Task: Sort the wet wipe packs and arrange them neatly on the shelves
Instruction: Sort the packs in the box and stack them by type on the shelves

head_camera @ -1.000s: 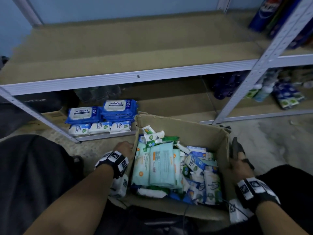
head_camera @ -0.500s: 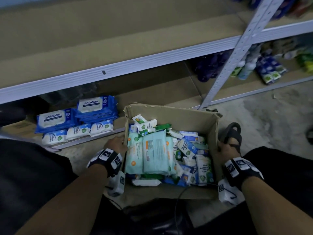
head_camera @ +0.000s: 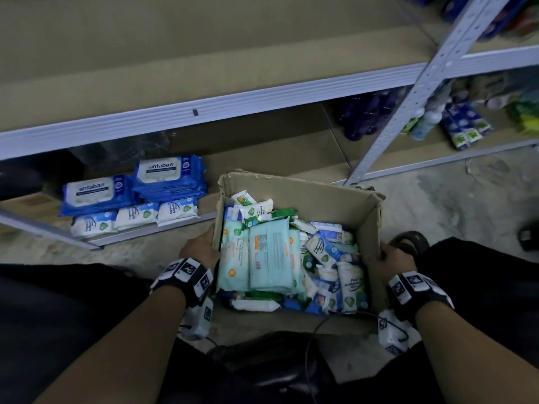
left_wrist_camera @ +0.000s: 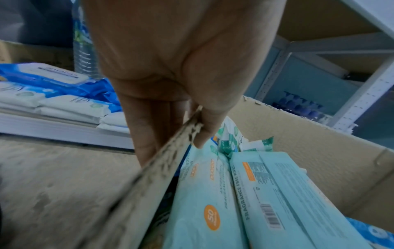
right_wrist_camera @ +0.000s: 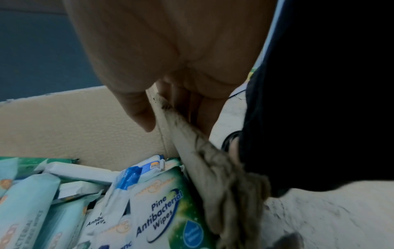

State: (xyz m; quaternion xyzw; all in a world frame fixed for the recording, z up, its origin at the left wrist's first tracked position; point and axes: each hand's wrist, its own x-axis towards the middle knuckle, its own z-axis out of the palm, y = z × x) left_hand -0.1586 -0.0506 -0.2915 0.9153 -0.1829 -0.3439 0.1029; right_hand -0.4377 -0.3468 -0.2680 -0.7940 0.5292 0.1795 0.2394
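Left hand [head_camera: 201,249]: grips the left wall of the cardboard box [head_camera: 309,196]; thumb inside, fingers [left_wrist_camera: 149,134] outside, rim pinched between them.
Right hand [head_camera: 385,259]: grips the right wall of the box in the same manner; thumb inside, fingers [right_wrist_camera: 204,111] outside.
Box position: on the concrete floor [head_camera: 455,211], just in front of the lower shelf [head_camera: 291,158], between the person's knees.
Box contents: a loose heap of wet wipe packs. Two large pale-green packs [head_camera: 271,255] lie side by side along the left wall; one label reads "FRAGRANCE FREE WIPES". Smaller white, blue and green packs fill the right half; the pine antibacterial pack [right_wrist_camera: 168,210] leans against the right wall.
Packs already shelved: two stacks of blue "antabax" packs [head_camera: 169,176] at the left end of the lower shelf, with a row of three small white packs [head_camera: 135,215] along the shelf edge in front of them.
Upper shelf [head_camera: 204,53]: bare brown board.
Adjacent bay: dark blue bottles [head_camera: 364,118] and other goods to the right of the perforated upright [head_camera: 408,112].
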